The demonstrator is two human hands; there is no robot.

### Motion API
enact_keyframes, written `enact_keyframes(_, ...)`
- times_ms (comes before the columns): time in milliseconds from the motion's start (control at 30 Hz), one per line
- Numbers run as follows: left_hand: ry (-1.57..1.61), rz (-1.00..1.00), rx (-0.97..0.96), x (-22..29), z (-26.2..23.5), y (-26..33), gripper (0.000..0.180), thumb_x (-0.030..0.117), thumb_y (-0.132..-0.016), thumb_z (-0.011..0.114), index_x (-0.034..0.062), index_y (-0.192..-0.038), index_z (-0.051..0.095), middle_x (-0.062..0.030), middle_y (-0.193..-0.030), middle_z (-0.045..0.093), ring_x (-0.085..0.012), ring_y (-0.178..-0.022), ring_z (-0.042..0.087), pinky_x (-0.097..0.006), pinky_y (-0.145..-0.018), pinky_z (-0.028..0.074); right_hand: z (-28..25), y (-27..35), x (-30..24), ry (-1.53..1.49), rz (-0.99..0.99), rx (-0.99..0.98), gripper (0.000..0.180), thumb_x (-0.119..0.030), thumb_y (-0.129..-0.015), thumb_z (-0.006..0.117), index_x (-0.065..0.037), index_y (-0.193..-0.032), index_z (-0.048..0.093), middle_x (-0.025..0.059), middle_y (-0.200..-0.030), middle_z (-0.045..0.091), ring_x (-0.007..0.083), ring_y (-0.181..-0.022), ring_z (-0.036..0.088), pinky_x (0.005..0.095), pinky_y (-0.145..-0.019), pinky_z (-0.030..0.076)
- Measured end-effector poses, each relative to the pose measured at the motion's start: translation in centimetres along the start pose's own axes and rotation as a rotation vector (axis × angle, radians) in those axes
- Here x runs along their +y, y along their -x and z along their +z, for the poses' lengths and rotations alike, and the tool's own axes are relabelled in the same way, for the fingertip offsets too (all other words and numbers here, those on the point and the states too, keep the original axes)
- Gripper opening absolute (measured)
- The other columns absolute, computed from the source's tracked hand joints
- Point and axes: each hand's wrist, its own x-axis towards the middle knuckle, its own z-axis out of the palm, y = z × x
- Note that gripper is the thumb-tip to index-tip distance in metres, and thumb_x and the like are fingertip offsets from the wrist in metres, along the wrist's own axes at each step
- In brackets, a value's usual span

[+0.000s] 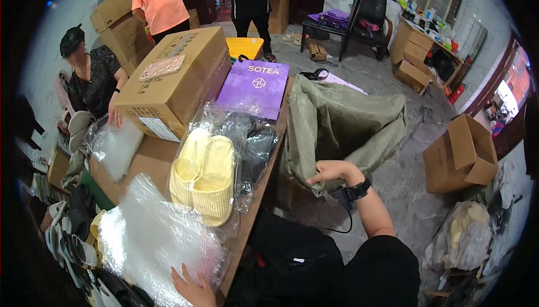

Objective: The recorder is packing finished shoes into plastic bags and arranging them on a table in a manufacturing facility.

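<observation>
My right hand (336, 171) is closed on the near rim of a large grey-green woven sack (314, 122), which gapes beside the table's right edge. Fingers apart, my left hand (193, 291) rests on the near edge of a stack of transparent plastic bags (157, 228). Just beyond that stack lies a pair of pale yellow slippers (203, 181), side by side in a transparent bag. A black item in plastic (258, 150) is to the right of the slippers. The bottom of the sack's inside is hidden.
A big cardboard box (168, 82) and a purple paper bag (252, 88) stand on the table's far part. At left a person (92, 77) touches more plastic bags (115, 144). Many loose slippers (73, 245) lie at lower left. An open carton (457, 155) stands at right.
</observation>
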Motion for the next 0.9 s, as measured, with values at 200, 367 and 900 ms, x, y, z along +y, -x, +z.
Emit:
enact_keyframes(200,0.081,0.049,-0.01,1.2,-1.1,-0.3,0.045,0.03,-0.092,0.052,0.0038,-0.127,0.049,-0.0303,-0.132,0.04,-0.0462,-0.118,0.041,-0.053,-0.097,0.035,3.2,-2.0,-2.0,-0.458,-0.138,0.004,0.039,-0.03,-0.083,0.062,0.005,-0.102,0.059,0.0017,-0.09,0.058,0.01,-0.082,0.05,0.0265,-0.072,0.042)
enact_keyframes(367,0.179,0.08,0.042,1.9,-2.6,-0.4,0.042,0.025,-0.091,0.053,0.0031,-0.127,0.05,-0.0287,-0.133,0.039,-0.0463,-0.118,0.041,-0.052,-0.098,0.035,6.0,-4.9,-1.1,-0.357,0.045,0.033,0.048,-0.04,-0.083,0.063,0.003,-0.105,0.059,0.0041,-0.096,0.057,0.0129,-0.088,0.05,0.0279,-0.075,0.042)
enact_keyframes(900,2.186,0.442,0.493,10.9,-13.3,7.9,0.027,0.02,-0.093,0.052,0.0016,-0.112,0.056,-0.0228,-0.112,0.058,-0.0386,-0.106,0.052,-0.041,-0.085,0.047,3.5,0.2,-9.4,0.842,0.357,0.459,0.057,-0.043,-0.074,0.071,0.002,-0.107,0.059,0.0202,-0.101,0.064,0.0368,-0.097,0.06,0.0422,-0.081,0.047)
